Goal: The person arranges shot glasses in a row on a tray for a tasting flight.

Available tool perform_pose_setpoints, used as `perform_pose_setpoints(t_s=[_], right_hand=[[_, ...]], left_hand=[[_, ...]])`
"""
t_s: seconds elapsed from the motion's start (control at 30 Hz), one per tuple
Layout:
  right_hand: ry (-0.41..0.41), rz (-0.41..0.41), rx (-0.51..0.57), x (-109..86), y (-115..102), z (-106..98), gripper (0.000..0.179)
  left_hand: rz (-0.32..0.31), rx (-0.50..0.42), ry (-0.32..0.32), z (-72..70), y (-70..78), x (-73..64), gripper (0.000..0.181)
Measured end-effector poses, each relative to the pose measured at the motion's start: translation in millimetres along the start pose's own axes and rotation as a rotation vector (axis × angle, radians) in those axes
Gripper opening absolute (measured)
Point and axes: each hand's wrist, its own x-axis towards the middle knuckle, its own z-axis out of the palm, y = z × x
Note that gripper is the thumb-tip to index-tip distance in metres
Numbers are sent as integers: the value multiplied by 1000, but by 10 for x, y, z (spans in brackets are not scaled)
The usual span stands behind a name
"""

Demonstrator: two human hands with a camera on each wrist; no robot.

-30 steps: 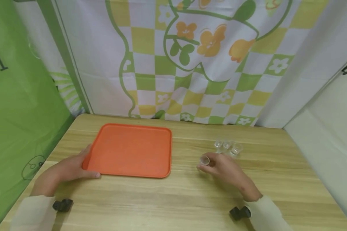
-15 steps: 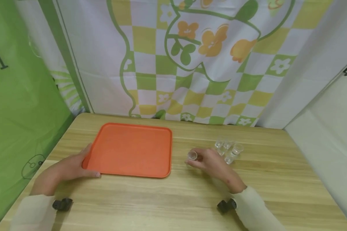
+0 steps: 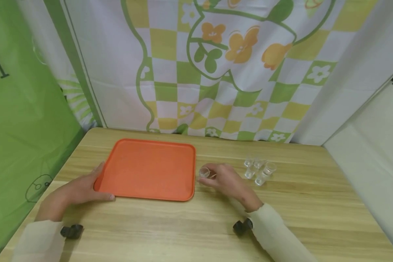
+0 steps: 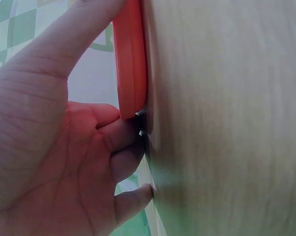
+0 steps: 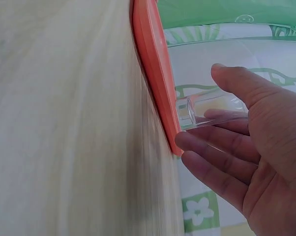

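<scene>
An orange tray (image 3: pixel 150 171) lies flat on the wooden table. My left hand (image 3: pixel 76 190) grips its near left corner, thumb along the front edge and fingers at the left side; the left wrist view shows the curled fingers touching the tray's rim (image 4: pixel 128 69). A clear shot glass (image 3: pixel 204 172) is pinched between thumb and fingers of my right hand (image 3: pixel 227 181), just beyond the tray's right edge. In the right wrist view the glass (image 5: pixel 217 105) hangs above the table, its thick base toward the tray.
To the right of my right hand, several more clear shot glasses (image 3: pixel 270 168) stand close together on the table (image 3: pixel 196 233). A patterned curtain (image 3: pixel 222 120) hangs behind the table, with a green cloth (image 3: pixel 26 109) at the left.
My right hand has moved left with the shot glass, from near the other glasses to the tray's right edge. The left hand and tray stay put.
</scene>
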Motion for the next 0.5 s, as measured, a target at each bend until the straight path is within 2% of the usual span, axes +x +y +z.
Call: perform_pose_setpoints(t_s=[0.37, 0.5], right_hand=[[-18, -45, 12, 194, -94, 90, 13], [-21, -65, 13, 266, -113, 114, 14]], left_hand=[[7, -2, 8, -5, 18, -26, 128], [7, -2, 6, -1, 10, -13, 128]])
